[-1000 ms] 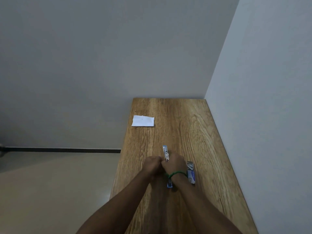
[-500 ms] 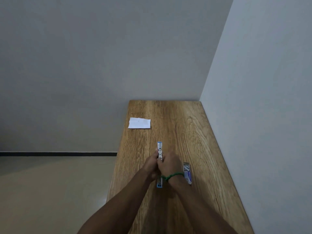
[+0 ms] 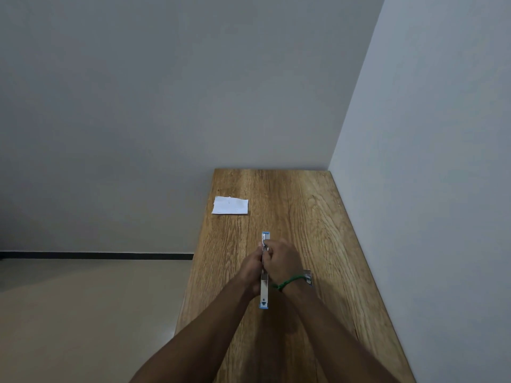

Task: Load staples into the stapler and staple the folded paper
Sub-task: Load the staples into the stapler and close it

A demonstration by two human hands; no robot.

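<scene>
A blue and silver stapler [image 3: 264,293] lies opened flat along the wooden table [image 3: 304,217], its far tip showing past my fingers. My left hand [image 3: 252,268] grips it from the left side. My right hand [image 3: 283,262], with a green band on the wrist, closes over its middle from the right; what its fingertips pinch is too small to tell. The staple box [image 3: 307,276] sits just right of my right wrist, mostly hidden. The folded white paper [image 3: 231,205] rests near the table's far left edge.
A grey wall runs along the table's right side and another stands behind its far end. The table's left edge drops to a beige floor [image 3: 83,313] with a dark skirting line.
Both hands stay closed on the stapler. My right hand has shifted a little further over it, covering more of the staple box, and more of the stapler's near end shows.
</scene>
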